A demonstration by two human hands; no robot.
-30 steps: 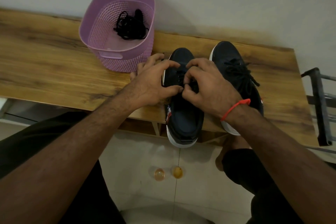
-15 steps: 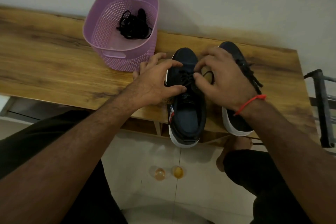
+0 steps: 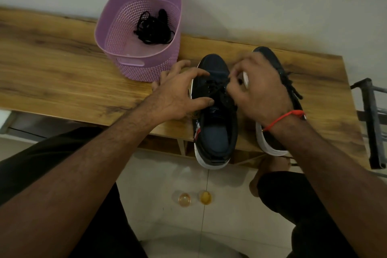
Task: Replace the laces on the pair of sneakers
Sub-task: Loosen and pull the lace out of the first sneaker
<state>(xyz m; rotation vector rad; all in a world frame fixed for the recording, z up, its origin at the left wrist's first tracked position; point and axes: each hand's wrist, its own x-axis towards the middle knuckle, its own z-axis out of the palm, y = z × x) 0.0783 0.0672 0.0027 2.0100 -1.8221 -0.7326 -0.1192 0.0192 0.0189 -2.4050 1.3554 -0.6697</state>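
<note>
Two dark sneakers with white soles stand side by side on the wooden bench (image 3: 62,77), heels over its front edge. My left hand (image 3: 180,94) grips the left sneaker (image 3: 215,132) from its left side, thumb on the tongue area. My right hand (image 3: 259,90), with a red thread at the wrist, pinches the black lace (image 3: 219,88) of that sneaker and pulls it to the right. The right sneaker (image 3: 270,144) is mostly hidden under my right hand and forearm; its lace (image 3: 295,90) hangs on its right side.
A purple perforated basket (image 3: 117,33) stands at the back of the bench and holds a bundle of black laces (image 3: 152,29). A dark metal frame (image 3: 374,119) stands past the bench's right end. Two small amber round things (image 3: 194,198) lie on the tiled floor below.
My right hand has moved up and right from the middle of the left sneaker, drawing the lace out sideways. My left hand has stayed on the sneaker's left side.
</note>
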